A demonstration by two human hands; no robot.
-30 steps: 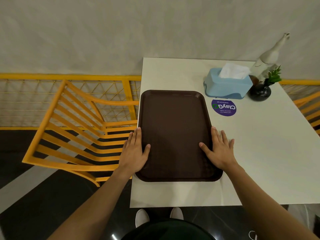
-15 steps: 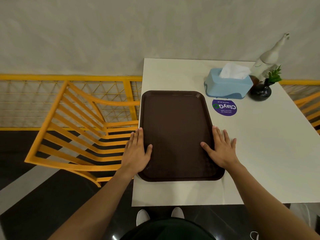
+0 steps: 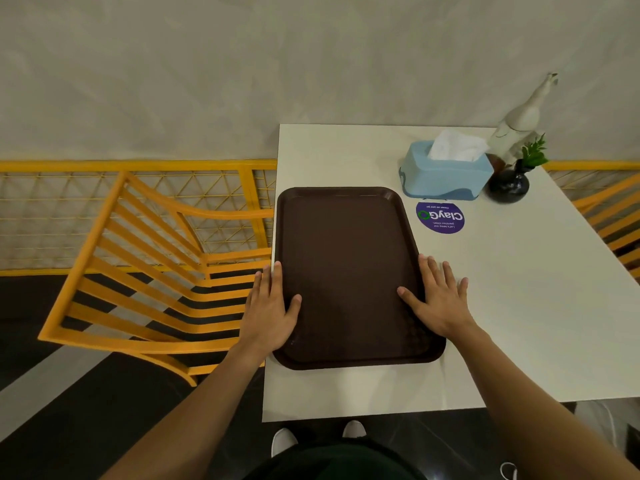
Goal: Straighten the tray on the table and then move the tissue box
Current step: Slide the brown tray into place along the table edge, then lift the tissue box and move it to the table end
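A dark brown tray (image 3: 346,251) lies lengthwise on the left part of the white table (image 3: 519,306), its long left side along the table's left edge. My left hand (image 3: 268,308) rests flat on the tray's left rim, fingers spread, thumb inside the tray. On the right rim my right hand (image 3: 438,299) lies flat in the same way. A light blue tissue box (image 3: 446,176) with a white tissue sticking up stands beyond the tray's far right corner, apart from both hands.
A purple round sticker (image 3: 440,218) is on the table between tray and tissue box. A black vase with a green plant (image 3: 509,185) and a white figurine (image 3: 519,123) stand right of the box. A yellow chair (image 3: 156,271) is left of the table, another (image 3: 613,216) at the far right.
The tray's near end has shifted slightly right with both hands on its rims, so it lies a little straighter. The tissue box has not moved.
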